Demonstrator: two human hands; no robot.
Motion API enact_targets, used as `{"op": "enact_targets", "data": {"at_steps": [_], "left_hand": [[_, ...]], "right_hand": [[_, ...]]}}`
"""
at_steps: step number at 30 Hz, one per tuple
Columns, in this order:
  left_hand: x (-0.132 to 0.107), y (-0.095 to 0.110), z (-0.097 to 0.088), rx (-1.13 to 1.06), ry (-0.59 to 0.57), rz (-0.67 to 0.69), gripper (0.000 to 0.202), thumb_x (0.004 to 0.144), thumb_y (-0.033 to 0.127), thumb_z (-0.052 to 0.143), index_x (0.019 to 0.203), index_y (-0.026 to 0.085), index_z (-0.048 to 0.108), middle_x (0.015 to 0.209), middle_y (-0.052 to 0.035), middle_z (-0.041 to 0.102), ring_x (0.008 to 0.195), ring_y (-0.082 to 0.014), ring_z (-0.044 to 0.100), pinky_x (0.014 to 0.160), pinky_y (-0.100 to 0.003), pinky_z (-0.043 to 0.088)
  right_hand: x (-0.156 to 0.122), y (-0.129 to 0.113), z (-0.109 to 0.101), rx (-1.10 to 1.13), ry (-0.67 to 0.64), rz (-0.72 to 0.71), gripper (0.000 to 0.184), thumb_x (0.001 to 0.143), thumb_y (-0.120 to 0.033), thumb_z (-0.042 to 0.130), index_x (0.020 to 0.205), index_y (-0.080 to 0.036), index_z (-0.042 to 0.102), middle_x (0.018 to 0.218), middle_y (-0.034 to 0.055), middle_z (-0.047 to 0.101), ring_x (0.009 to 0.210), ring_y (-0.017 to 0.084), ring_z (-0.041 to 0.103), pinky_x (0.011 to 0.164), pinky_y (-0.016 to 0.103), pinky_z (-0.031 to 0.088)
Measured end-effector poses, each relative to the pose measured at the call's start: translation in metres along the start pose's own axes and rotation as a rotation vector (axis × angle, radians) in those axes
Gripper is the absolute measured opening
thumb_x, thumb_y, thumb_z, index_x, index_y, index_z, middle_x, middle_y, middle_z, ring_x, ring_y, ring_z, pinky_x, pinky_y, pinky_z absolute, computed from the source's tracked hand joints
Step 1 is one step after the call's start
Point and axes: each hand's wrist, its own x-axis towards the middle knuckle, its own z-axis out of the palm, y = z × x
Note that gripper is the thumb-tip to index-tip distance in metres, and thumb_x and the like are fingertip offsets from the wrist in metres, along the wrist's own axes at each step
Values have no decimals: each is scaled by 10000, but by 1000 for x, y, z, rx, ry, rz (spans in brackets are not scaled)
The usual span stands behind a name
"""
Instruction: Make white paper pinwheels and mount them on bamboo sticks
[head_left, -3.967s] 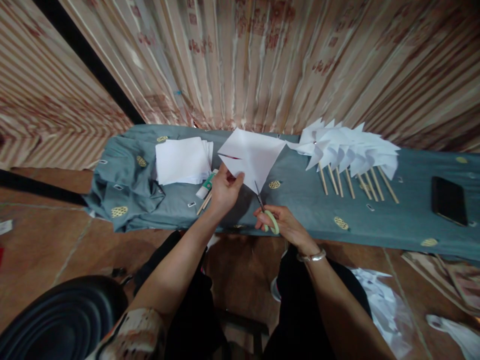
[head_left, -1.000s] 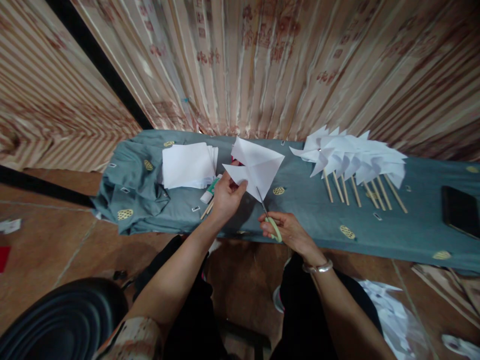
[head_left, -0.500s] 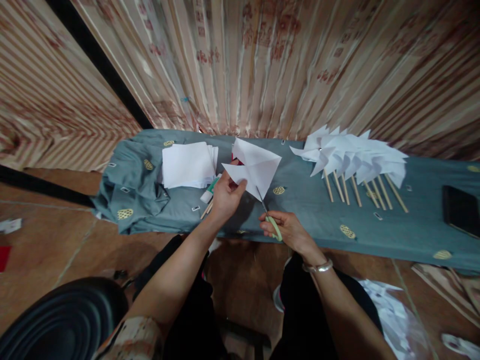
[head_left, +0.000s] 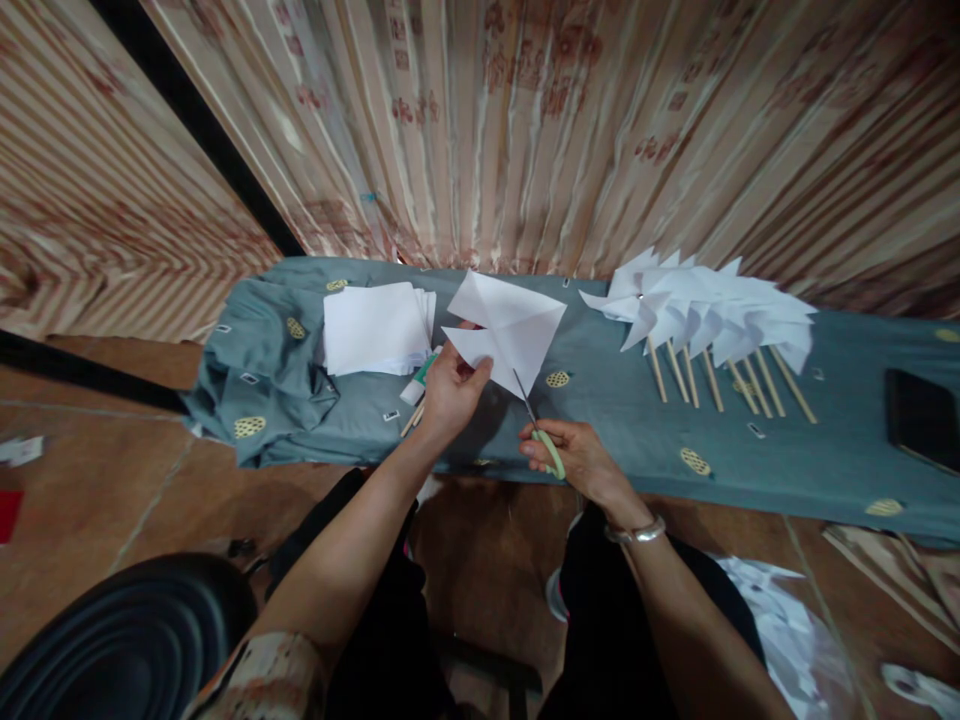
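My left hand [head_left: 454, 385] is closed on a white paper square [head_left: 525, 320], thumb on top, holding it above the cloth. Cuts run into the sheet from its corners, and one flap stands apart on the left. In my right hand [head_left: 570, 455] are scissors [head_left: 553, 455] with light green handles; their blades meet the paper's lower corner. Left of the hands lies a stack of white paper [head_left: 375, 328]. A green and white box [head_left: 417, 382] and a few wooden sticks [head_left: 412, 418] sit beside my left wrist, partly hidden.
Several white paper pinwheels [head_left: 697, 305] on wooden sticks lie overlapping at the right. A black phone [head_left: 922, 418] is at the far right of the cloth-covered bench [head_left: 637, 450]. A curtain [head_left: 510, 130] hangs behind. A black round stool [head_left: 127, 640] stands at lower left.
The upper left flap of the paper has swung out to the left, widening the gap at the cut. Both hands stay nearly in place.
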Motion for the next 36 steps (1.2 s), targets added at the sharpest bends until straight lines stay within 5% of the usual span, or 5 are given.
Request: {"op": "enact_targets", "data": {"at_steps": [13,24,36], "left_hand": [[-4,-3,2,36,-38,-18,268,751,282,666,987,161,628,893,-62,724,802,-196,664,767,-312,522],[-13,-11,7,-10,-88,16,265,765,282,665,1001,160,653,961,-72,717,854,-198,664,819,-322,523],[-12,-12,6,10,-71,-5,239,761,280,670,966,157,685,956,-74,727,831,-197,670,794,-322,541]], "right_hand": [[-3,-6,0,-18,0,-10,474,513,-550,871,743,-182,679,595,-22,632,547,108,572,536,237,456],[-4,-5,-2,-67,4,-63,444,598,-579,822,770,-196,678,621,-17,640,565,120,578,556,245,472],[-2,-7,-1,-42,32,-30,463,530,-560,858,751,-193,683,602,-28,619,536,114,571,524,245,473]]}}
